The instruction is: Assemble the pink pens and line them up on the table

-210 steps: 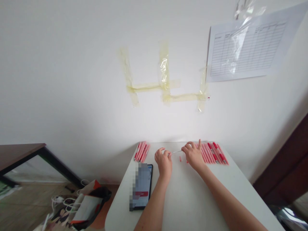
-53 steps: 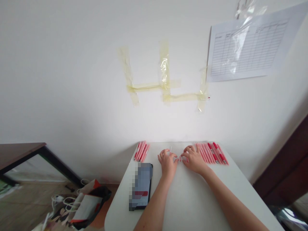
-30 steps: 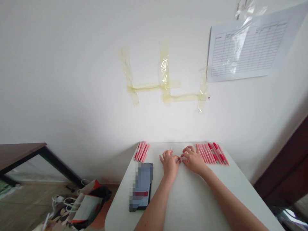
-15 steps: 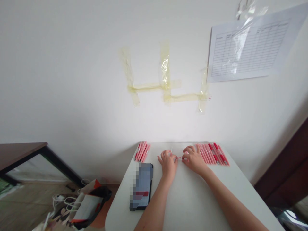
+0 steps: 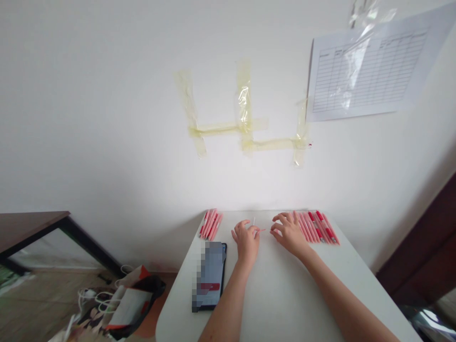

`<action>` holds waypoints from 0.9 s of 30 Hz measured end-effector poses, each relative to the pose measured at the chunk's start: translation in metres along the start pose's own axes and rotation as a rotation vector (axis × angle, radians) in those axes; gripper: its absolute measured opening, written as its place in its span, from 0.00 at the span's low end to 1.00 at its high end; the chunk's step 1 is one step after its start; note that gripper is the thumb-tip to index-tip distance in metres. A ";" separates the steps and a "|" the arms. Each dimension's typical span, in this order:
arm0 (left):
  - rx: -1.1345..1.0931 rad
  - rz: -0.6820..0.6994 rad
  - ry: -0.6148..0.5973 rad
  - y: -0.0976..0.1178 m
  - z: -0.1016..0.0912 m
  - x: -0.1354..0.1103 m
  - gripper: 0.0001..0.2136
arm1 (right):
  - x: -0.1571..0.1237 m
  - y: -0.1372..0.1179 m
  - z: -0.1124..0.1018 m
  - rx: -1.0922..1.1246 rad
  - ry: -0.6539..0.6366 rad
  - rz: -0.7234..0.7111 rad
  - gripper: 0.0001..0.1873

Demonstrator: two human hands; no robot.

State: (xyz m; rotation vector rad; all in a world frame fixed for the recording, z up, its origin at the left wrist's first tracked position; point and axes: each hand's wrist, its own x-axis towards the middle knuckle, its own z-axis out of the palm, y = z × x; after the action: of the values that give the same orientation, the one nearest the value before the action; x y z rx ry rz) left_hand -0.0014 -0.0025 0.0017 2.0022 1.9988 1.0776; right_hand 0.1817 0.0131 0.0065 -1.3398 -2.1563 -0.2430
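Over the far middle of the white table, my left hand (image 5: 247, 243) pinches a thin pink pen part (image 5: 262, 230) that points to the right. A slim whitish stick (image 5: 254, 221), perhaps a pen refill, shows just beyond its fingers. My right hand (image 5: 289, 235) faces it across a small gap, thumb and forefinger closed on a small pink piece (image 5: 274, 231), mostly hidden by the fingers. Right of that hand lies a row of pink pens (image 5: 309, 228), a couple with red sections. At the far left corner sits a smaller bunch of pink and red pens (image 5: 211, 225).
A phone (image 5: 213, 270) lies on the white table (image 5: 278, 304), left of my left forearm. Behind the table stands a wall with yellowed tape (image 5: 217, 129) and a printed sheet (image 5: 366, 76). A bag with white cables (image 5: 124, 304) is on the floor by a dark desk (image 5: 32, 228).
Both hands have shifted very slightly; the left has moved a little left and away from me, widening the gap between the pink pieces. The pens and phone stay put.
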 end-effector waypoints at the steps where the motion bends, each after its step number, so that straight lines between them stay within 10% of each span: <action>1: -0.001 0.002 -0.004 0.001 -0.001 0.000 0.07 | 0.000 -0.001 0.000 0.000 -0.001 -0.002 0.07; 27: -0.055 0.060 -0.057 0.003 0.001 -0.001 0.05 | 0.000 0.001 0.011 0.002 0.006 -0.066 0.06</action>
State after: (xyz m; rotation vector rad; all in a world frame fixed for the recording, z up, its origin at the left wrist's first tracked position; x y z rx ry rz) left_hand 0.0018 -0.0034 0.0018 2.0536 1.8722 1.0619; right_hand 0.1781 0.0181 -0.0027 -1.2673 -2.1973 -0.2707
